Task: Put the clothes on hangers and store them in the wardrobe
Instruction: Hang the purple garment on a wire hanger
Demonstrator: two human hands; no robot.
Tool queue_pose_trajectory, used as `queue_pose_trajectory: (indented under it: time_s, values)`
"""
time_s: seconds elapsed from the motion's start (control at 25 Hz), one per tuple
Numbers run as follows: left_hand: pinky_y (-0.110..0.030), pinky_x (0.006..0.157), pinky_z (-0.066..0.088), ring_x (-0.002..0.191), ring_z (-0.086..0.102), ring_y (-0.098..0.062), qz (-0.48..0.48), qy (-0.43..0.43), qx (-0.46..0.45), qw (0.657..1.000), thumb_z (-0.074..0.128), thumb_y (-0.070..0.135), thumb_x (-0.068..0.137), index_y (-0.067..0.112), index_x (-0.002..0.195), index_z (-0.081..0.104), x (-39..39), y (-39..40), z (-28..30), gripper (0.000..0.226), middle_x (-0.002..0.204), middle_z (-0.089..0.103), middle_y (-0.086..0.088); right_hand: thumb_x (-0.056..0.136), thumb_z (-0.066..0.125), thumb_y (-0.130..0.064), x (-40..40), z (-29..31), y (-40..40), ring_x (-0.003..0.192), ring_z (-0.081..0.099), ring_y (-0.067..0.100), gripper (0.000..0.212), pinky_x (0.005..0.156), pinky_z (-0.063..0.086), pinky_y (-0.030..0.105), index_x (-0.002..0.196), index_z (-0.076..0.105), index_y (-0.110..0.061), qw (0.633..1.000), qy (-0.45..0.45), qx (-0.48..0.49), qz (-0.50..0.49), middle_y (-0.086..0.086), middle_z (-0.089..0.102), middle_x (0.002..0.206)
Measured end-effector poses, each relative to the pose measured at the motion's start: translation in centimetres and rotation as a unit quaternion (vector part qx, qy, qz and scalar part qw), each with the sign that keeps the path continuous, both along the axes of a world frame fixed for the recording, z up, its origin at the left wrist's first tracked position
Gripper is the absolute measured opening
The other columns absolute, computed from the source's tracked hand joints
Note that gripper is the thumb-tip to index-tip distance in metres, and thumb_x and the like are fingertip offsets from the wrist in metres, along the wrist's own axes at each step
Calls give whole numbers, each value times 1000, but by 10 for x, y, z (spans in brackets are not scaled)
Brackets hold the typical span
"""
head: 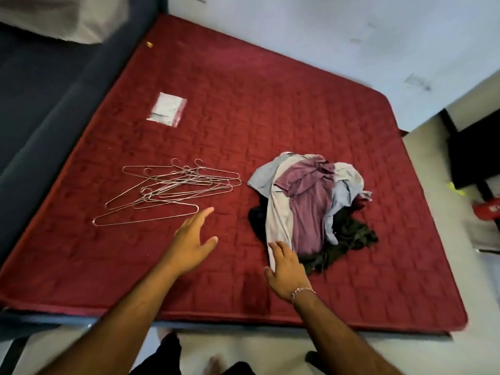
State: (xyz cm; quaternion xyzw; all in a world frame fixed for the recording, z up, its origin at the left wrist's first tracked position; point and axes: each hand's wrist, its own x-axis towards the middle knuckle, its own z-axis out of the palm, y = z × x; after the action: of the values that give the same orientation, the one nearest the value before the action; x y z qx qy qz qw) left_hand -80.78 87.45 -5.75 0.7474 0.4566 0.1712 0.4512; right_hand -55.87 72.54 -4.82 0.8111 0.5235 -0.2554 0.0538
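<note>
A heap of clothes [308, 201] lies on the red mattress [243, 109]: a mauve shirt on top, pale grey and light blue pieces around it, dark garments underneath. Several wire hangers [173, 188] lie tangled to the left of the heap. My left hand [193, 239] hovers over the mattress with straight fingers, just right of the nearest hanger and holding nothing. My right hand [284, 269] reaches with spread fingers to the near edge of the pale grey garment, its fingertips at the cloth.
A small clear plastic bag [167, 109] lies farther back on the mattress. A dark blue bed frame [46, 112] runs along the left. Pale floor, a black piece of furniture [473, 155] and a red object [487, 209] are at the right.
</note>
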Motion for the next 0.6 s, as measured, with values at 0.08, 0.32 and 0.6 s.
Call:
queue_pose_trajectory:
  time_s: [0.08, 0.32, 0.6]
  values:
    - [-33, 117, 34, 139, 44, -11, -40, -4, -17, 999, 54, 56, 77, 24, 154, 41, 38, 18, 2, 84, 153, 48, 7, 95, 58, -40, 31, -6, 1, 147, 31, 27, 71, 107, 45, 48, 158, 28, -26, 999, 9, -6, -50, -2, 21, 165]
    - [-43, 117, 40, 130, 57, -12, -37, -8, -70, 997, 76, 16, 87, 28, 144, 49, 126, 56, -29, 64, 138, 62, 0, 93, 61, -33, 138, -52, 42, 138, 39, 35, 65, 108, 42, 49, 152, 40, -16, 991, 75, -36, -102, 10, 37, 154]
    - [-2, 92, 40, 115, 55, 17, 44, 47, -126, 990, 72, 1, 91, 31, 139, 50, 174, 68, -64, 61, 132, 64, 7, 91, 62, -28, 247, -148, 184, 130, 47, 42, 51, 112, 37, 40, 140, 55, -14, 940, 162, 35, -299, 21, 46, 143]
